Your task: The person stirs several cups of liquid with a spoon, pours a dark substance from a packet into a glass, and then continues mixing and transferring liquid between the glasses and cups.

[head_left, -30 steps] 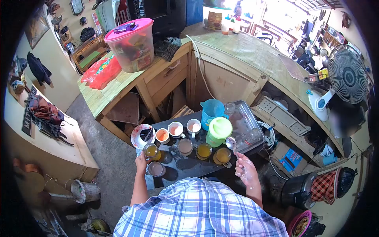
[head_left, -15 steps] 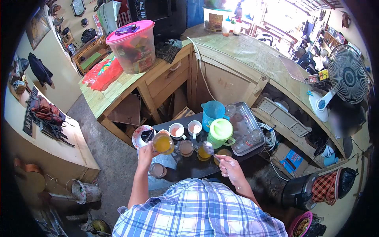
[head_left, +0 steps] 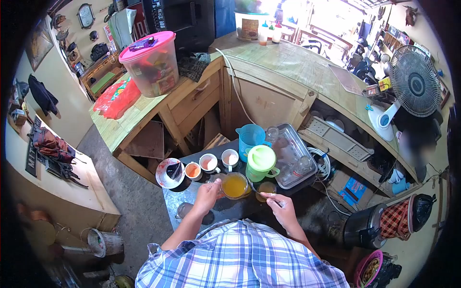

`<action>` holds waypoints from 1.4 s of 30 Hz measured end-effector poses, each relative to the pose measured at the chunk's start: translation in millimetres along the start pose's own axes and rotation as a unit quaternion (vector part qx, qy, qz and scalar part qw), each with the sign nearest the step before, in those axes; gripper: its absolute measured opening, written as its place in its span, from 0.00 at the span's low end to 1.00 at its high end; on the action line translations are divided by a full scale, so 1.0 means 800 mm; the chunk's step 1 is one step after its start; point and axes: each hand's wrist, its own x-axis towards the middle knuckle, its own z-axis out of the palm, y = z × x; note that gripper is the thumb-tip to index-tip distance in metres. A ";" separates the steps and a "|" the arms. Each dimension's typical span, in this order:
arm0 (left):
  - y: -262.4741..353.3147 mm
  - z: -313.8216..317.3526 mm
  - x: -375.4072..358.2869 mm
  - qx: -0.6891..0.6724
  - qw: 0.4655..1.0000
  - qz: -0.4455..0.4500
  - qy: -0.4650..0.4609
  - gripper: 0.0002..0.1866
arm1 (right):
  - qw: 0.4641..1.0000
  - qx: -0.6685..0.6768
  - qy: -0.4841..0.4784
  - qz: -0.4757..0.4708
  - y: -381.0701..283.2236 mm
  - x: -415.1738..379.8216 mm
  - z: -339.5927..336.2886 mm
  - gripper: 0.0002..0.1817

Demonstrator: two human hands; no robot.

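Observation:
My left hand [head_left: 206, 198] is closed on a glass mug of yellow drink [head_left: 235, 186], held over the dark table in front of me. My right hand [head_left: 282, 211] grips a spoon [head_left: 254, 187], which slants toward the mug's right rim. Just below the spoon is another glass [head_left: 266, 190] with a yellowish drink. A lidded green pitcher [head_left: 260, 164] stands right behind the mug, and a blue pitcher [head_left: 250, 140] behind that. White cups [head_left: 209, 163] with pinkish contents line the table's far side. By my left wrist stands a glass [head_left: 184, 210], partly hidden.
A metal tray [head_left: 306, 169] of clear glasses lies at the right. On the left, a stained bowl [head_left: 169, 181] holds something black. Beyond are a wooden counter [head_left: 283, 67], a pink-lidded tub [head_left: 149, 67] and a fan [head_left: 416, 84]. Coiled white cable [head_left: 317, 161] hangs beside the tray.
My left hand has brought the mug rightward, close to the spoon. The spoon in my right hand has turned, its bowl now down by the mug's rim. The view has shifted slightly.

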 end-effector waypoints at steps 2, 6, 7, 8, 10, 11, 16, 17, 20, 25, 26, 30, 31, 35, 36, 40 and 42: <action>-0.003 0.006 0.000 -0.012 1.000 0.005 -0.011 0.24 | 1.000 0.027 0.013 0.007 0.003 0.002 0.002 0.14; -0.004 0.013 -0.002 -0.043 0.999 -0.012 -0.029 0.25 | 0.995 0.036 0.000 0.092 -0.020 0.013 -0.004 0.13; -0.003 0.010 -0.002 -0.043 0.999 -0.010 -0.027 0.25 | 0.995 0.036 -0.002 0.090 -0.020 0.012 -0.015 0.13; -0.003 0.007 -0.004 -0.029 0.999 -0.010 -0.027 0.24 | 0.995 0.017 -0.032 0.095 -0.020 0.009 -0.029 0.13; -0.002 0.003 -0.005 -0.016 0.999 -0.012 -0.030 0.24 | 0.991 -0.001 -0.063 0.114 -0.019 0.007 -0.043 0.12; 0.001 0.001 -0.006 0.025 0.999 -0.012 -0.041 0.24 | 0.991 -0.003 -0.063 0.114 -0.020 0.009 -0.041 0.12; 0.018 0.016 -0.018 0.044 0.996 -0.024 -0.068 0.24 | 0.993 -0.026 -0.102 0.054 -0.040 0.044 -0.037 0.13; 0.014 0.015 -0.016 0.033 0.995 -0.045 -0.077 0.24 | 0.983 -0.081 -0.128 0.102 -0.047 0.047 -0.051 0.13; 0.007 0.011 -0.016 0.009 0.994 -0.066 -0.082 0.24 | 0.978 -0.090 -0.170 0.077 -0.058 0.039 -0.082 0.12; -0.006 0.010 -0.009 -0.006 0.995 -0.068 -0.078 0.24 | 0.993 -0.038 -0.098 0.053 -0.058 0.021 -0.046 0.12; -0.009 0.010 -0.007 -0.023 0.996 -0.059 -0.061 0.24 | 0.994 -0.035 -0.080 0.060 -0.056 0.017 -0.041 0.12; -0.016 0.006 -0.003 -0.023 0.999 -0.027 -0.029 0.23 | 0.995 -0.031 -0.045 0.085 -0.048 0.002 -0.040 0.11; -0.015 0.007 -0.003 -0.023 0.999 -0.027 -0.030 0.23 | 0.996 -0.020 -0.032 0.087 -0.045 -0.001 -0.040 0.11; -0.018 0.011 -0.003 -0.025 0.999 -0.028 -0.028 0.23 | 1.000 -0.011 0.003 0.011 -0.026 0.016 -0.015 0.12; -0.019 0.011 -0.003 -0.024 0.999 -0.026 -0.026 0.23 | 1.000 -0.009 -0.007 0.017 -0.028 0.018 -0.013 0.12; -0.009 0.007 -0.008 -0.026 0.998 -0.050 -0.032 0.24 | 0.996 -0.078 -0.035 -0.002 -0.019 0.006 -0.032 0.11; -0.003 0.004 -0.010 -0.019 0.998 -0.056 -0.017 0.24 | 0.995 -0.040 -0.064 0.064 -0.012 -0.004 -0.041 0.12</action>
